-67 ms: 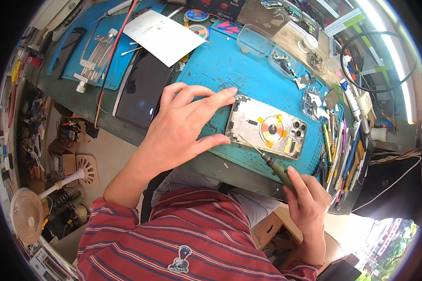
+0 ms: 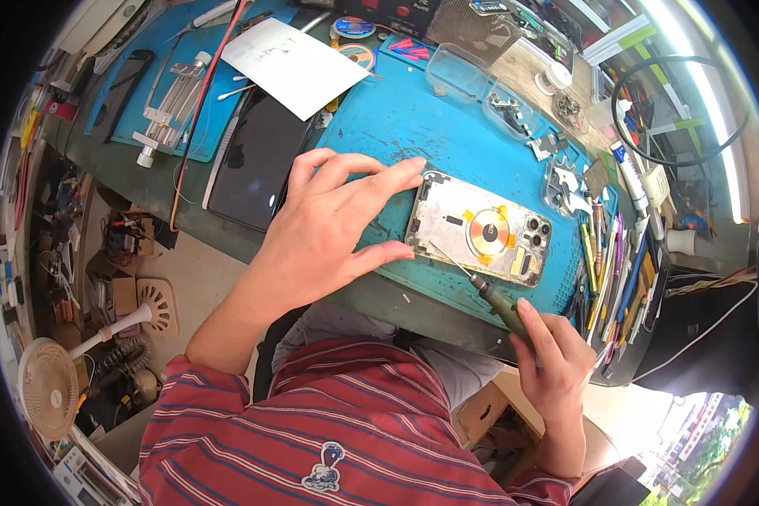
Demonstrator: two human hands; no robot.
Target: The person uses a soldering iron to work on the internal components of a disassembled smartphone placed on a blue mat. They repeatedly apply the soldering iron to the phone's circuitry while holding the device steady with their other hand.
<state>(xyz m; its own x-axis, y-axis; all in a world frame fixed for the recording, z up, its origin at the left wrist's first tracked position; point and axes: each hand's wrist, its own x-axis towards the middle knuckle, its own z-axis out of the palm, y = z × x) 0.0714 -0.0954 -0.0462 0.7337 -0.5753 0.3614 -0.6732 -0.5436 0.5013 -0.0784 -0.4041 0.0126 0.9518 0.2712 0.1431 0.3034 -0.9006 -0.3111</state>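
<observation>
A phone (image 2: 471, 255) lies on the blue work mat with its back cover off. Its inner side shows a round copper-coloured charging coil (image 2: 487, 232) held by yellow tape, and a camera cluster at the right end. My left hand (image 2: 333, 215) spans the phone's left end, thumb and index finger against its two corners. In my right hand (image 2: 555, 358) is a green-handled tool (image 2: 499, 304) with a thin metal tip. That tip rests at or just over the phone's near long edge; exact contact cannot be made out.
A dark tablet-like device (image 2: 257, 160) lies left of the mat (image 2: 371, 110), under a white paper (image 2: 295, 72). Clear plastic boxes (image 2: 457, 76) with small parts stand at the far right. Several pens and tools (image 2: 620, 270) crowd the mat's right side.
</observation>
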